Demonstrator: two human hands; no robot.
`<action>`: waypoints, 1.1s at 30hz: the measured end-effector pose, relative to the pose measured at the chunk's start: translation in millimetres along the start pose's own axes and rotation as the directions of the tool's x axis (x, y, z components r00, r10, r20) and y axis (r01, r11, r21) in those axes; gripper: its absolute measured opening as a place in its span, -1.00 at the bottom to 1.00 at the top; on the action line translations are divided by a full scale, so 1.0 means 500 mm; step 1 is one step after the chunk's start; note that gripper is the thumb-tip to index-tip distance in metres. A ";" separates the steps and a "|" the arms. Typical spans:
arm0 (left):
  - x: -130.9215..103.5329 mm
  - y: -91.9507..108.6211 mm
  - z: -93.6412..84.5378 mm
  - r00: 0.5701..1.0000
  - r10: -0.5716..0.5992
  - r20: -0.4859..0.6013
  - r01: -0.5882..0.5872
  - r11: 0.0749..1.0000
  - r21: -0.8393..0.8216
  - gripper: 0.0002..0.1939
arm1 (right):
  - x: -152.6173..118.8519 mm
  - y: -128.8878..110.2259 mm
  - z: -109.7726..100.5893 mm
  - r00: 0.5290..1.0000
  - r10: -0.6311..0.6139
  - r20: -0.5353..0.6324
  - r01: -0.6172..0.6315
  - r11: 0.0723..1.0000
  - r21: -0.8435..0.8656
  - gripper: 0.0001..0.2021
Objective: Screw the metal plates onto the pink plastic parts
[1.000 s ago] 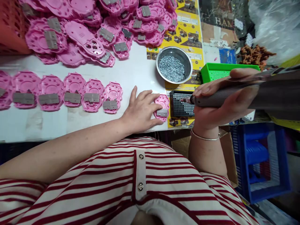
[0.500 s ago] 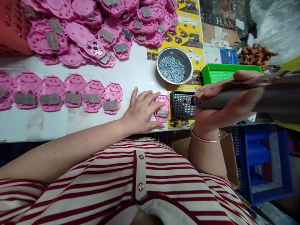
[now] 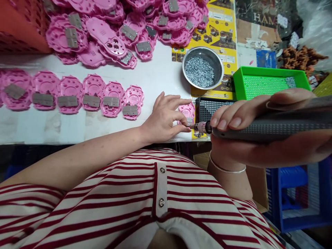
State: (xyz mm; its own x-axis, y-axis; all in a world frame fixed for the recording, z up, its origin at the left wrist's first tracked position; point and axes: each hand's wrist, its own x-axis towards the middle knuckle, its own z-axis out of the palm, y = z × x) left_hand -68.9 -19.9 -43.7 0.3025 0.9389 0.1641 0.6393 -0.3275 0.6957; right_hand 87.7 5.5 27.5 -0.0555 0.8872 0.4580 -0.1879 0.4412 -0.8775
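Pink shell [image 3: 187, 111] sits pinned under my left hand [image 3: 166, 119]; my right hand [image 3: 249, 138] is wrapped tight round the screwdriver [image 3: 261, 126], tip at its plate.

Left hand [image 3: 166, 117] covers most of the pink part [image 3: 187, 111] under it; only the far edge shows. Screwdriver [image 3: 269, 126] body runs off the right edge, its bit tip too small to read against the fingers. Right hand [image 3: 261, 138] cut off at right too. Pink pile [image 3: 116, 24] beyond left hand cropped by top edge. Screws in bowl [image 3: 202, 71] too small to tell apart.
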 end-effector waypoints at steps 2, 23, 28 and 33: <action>0.001 -0.001 0.001 1.000 0.009 0.024 -0.009 1.000 0.007 -0.89 | 0.001 0.019 0.006 0.966 -0.260 0.005 0.259 0.963 0.075 -0.62; 0.023 -0.001 -0.001 0.977 -0.146 0.154 0.126 0.983 0.136 -0.60 | -0.014 0.104 0.005 0.986 -0.164 0.028 0.166 0.974 -0.153 -0.70; 0.023 -0.002 0.000 0.977 -0.145 0.155 0.125 0.983 0.132 -0.58 | -0.012 0.106 0.005 0.990 -0.138 0.028 0.140 0.981 -0.134 -0.70; 0.023 -0.001 -0.001 0.977 -0.141 0.159 0.120 0.983 0.137 -0.58 | -0.015 0.125 -0.001 0.995 -0.099 0.011 0.099 0.990 -0.104 -0.69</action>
State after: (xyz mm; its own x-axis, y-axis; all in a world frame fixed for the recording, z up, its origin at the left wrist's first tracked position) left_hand -66.0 -8.8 -41.7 0.3179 0.9468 -0.0494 0.7619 -0.2241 0.6077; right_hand 76.9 26.6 -31.0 -0.0470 0.8379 0.5438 -0.0898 0.5386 -0.8377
